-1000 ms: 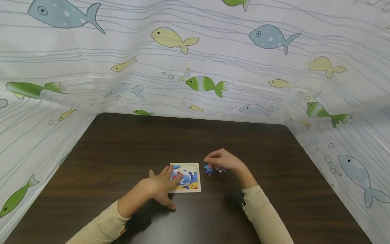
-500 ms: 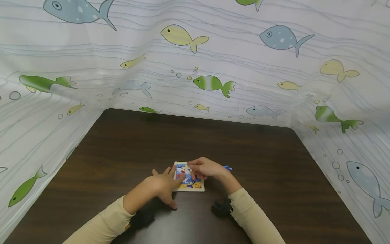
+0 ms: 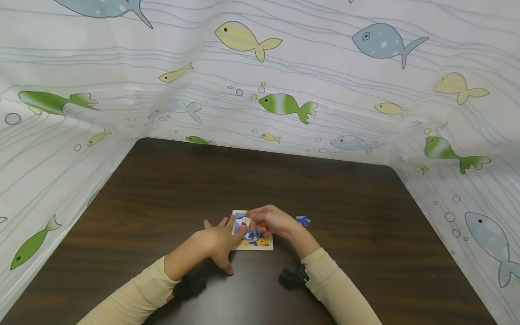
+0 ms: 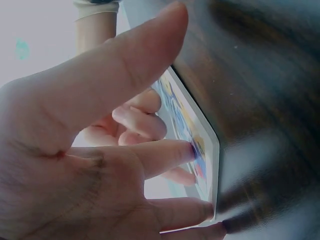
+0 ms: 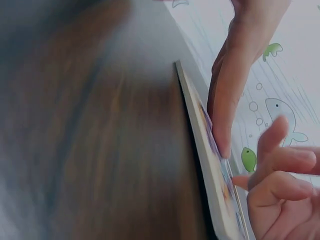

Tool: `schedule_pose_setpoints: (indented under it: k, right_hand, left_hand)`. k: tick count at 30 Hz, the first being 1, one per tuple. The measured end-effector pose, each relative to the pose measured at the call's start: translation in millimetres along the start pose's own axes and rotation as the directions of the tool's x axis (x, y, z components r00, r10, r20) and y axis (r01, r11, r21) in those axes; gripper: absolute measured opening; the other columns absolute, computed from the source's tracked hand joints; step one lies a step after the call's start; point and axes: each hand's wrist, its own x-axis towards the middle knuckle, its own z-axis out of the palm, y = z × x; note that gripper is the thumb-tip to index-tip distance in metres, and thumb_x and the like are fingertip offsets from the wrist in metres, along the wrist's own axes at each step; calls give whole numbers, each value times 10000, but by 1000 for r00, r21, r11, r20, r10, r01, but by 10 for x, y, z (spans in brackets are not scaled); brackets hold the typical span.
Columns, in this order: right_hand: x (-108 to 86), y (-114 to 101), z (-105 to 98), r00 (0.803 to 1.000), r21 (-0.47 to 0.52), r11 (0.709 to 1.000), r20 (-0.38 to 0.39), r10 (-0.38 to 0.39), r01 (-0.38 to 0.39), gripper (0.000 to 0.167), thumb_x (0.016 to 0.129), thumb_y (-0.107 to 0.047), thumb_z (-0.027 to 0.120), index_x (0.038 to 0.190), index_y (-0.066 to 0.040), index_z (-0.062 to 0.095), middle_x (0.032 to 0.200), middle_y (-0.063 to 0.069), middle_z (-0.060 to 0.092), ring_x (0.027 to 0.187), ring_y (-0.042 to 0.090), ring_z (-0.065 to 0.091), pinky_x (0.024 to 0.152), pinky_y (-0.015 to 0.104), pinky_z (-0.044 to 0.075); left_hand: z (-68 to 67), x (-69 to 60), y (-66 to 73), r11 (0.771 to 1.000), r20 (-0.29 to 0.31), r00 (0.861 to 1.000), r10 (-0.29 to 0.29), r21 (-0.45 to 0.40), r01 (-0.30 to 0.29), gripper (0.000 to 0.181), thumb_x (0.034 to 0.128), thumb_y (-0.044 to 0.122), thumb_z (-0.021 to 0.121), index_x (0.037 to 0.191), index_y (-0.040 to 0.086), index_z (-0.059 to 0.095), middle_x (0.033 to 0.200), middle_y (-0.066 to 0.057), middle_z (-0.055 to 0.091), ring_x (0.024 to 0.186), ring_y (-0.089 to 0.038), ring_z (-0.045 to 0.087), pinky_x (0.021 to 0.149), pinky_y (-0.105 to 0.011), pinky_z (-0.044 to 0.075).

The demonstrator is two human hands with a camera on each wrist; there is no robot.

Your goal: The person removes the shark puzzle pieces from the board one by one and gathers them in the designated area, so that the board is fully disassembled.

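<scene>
A small jigsaw puzzle in a pale frame [image 3: 253, 248] lies on the dark table; its picture has sea blues and a sandy yellow strip. My left hand [image 3: 217, 243] rests on the frame's left side, fingers spread and thumb out on the table side. My right hand [image 3: 274, 221] is over the upper right of the puzzle. One of its fingertips [image 5: 241, 181] touches the board in the right wrist view, while the other fingers are bent above it. Between them I see no piece; the spot under that fingertip is partly hidden. A loose blue puzzle piece [image 3: 303, 220] lies right of the frame.
The dark wooden table [image 3: 195, 180] spreads around the puzzle. A white cloth with fish [image 3: 284, 104] hangs behind it and along both sides. A black device [image 3: 293, 276] sits at the right wrist, and another dark one [image 3: 190, 286] at the left.
My right hand has moved left from the loose pieces onto the puzzle, and fewer pieces show beside the frame. The left hand has stayed on the frame. The head view has shifted slightly.
</scene>
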Motion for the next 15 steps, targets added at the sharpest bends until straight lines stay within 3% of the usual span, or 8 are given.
schedule_pose_setpoints:
  k: [7, 15]
  right_hand:
    - [23, 35, 0, 998, 261, 964, -32, 48, -38, 426, 1024, -126, 378, 1397, 77, 414, 715, -27, 541, 514, 74, 297, 451, 201, 258]
    - [20, 35, 27, 996, 287, 957, -51, 69, -51, 402, 1025, -115, 385, 1371, 85, 430, 754, -22, 553, 536, 74, 312, 475, 198, 275]
  left_hand:
    - [8, 0, -14, 1000, 0, 1000, 2, -14, -2, 1083, 660, 523, 835, 1534, 260, 252, 1601, -226, 104, 1475, -389, 159, 1045, -752, 171]
    - [-6, 9, -9, 1000, 13, 1000, 15, -2, -15, 1087, 661, 543, 826, 1535, 261, 245, 1595, -248, 97, 1474, -398, 158, 1060, -735, 175]
